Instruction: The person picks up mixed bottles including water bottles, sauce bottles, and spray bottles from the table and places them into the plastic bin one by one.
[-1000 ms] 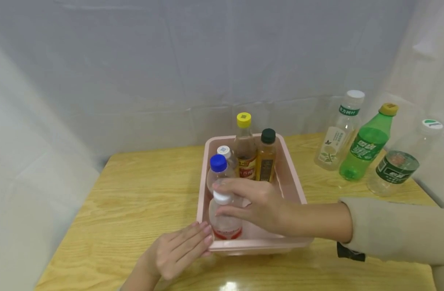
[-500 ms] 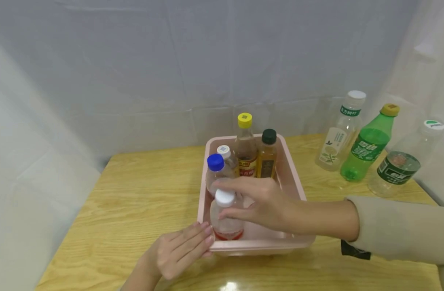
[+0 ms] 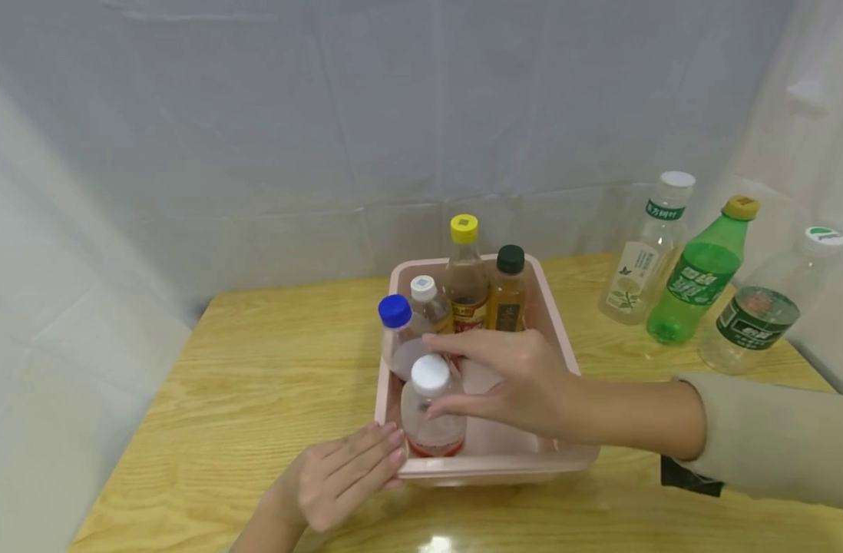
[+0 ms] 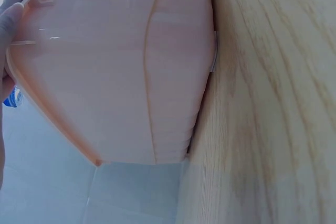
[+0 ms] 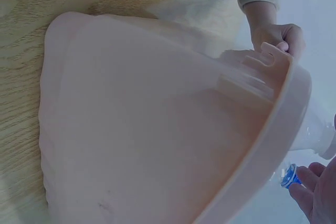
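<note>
My left hand grips the near-left corner of a pink plastic basin, fingers over the rim and thumb against the outer wall. Over the basin, my right hand has its thumb and fingers spread beside a clear white-capped bottle standing in the near-left corner. Behind that bottle, a blue-capped bottle leans left over the basin's side rim. Farther back stand a small white-capped bottle, a yellow-capped bottle and a dark-green-capped bottle with amber sides.
Right of the basin, on the wooden table, stand a clear bottle with a white cap, a green soda bottle and a clear bottle with a green label. Pale sheeting hangs behind the table.
My right hand has drawn slightly right, its thumb and fingers coming away from the white-capped bottle. The blue-capped bottle has tipped left toward the rim. My left hand has stayed at the corner.
</note>
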`<state>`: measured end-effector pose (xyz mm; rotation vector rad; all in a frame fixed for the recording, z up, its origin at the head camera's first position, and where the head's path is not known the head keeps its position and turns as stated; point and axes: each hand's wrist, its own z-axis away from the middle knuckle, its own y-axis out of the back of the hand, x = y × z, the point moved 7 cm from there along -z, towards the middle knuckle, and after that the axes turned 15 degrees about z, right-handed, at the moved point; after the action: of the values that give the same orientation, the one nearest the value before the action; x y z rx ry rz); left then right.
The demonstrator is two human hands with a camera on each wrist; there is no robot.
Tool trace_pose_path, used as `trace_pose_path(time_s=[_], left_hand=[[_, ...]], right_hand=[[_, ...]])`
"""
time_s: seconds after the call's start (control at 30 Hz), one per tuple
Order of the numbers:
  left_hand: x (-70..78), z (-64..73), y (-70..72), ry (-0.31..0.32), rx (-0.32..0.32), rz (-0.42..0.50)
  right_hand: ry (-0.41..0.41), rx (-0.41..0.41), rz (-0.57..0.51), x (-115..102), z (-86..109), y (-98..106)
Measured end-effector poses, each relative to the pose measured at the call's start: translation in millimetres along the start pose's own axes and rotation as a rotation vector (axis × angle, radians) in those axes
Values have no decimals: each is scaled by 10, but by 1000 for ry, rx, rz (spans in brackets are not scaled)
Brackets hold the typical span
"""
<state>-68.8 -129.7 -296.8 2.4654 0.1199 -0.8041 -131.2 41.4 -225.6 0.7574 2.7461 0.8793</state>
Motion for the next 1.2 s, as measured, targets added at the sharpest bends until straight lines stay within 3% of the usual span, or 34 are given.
trace_pose_path(time_s=[0.47,1.2], left_hand=[[-11,-8,6,7,6,15],[-15,-4,20,38,44,24]], right_hand=[[-52,-3,-64,170,70,237],[-190,109,197,664,347,784]])
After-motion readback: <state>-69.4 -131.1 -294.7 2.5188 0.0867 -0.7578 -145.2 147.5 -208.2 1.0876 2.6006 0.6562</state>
